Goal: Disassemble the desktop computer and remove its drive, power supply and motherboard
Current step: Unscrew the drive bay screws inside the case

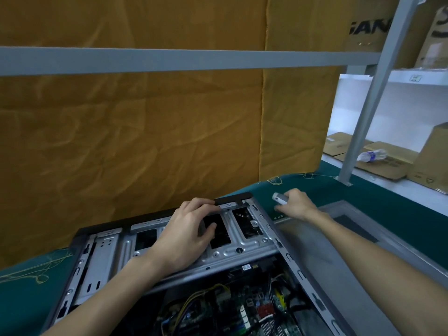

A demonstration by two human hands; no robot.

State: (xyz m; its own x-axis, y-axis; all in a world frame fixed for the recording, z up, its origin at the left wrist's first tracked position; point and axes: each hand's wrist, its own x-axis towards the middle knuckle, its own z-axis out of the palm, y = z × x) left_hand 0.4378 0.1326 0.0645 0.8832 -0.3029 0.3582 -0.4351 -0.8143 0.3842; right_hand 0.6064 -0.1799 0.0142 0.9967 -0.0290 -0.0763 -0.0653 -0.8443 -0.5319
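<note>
The open desktop case (169, 258), of stamped grey sheet metal with rectangular cut-outs, is laid flat on a green mat (322, 187). The left hand (186, 229) is rested on its drive cage, fingers spread, thumb hooked into one cut-out. A small silver, rounded tool (278, 198) is gripped in the right hand (294, 204) beside the case. The motherboard (242, 311) is seen inside among coloured cables.

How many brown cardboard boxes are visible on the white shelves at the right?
4, perhaps more hidden. Two brown cardboard boxes on the upper white shelf: one, one. Two on the lower shelf: a flat box and a tall box.
</note>
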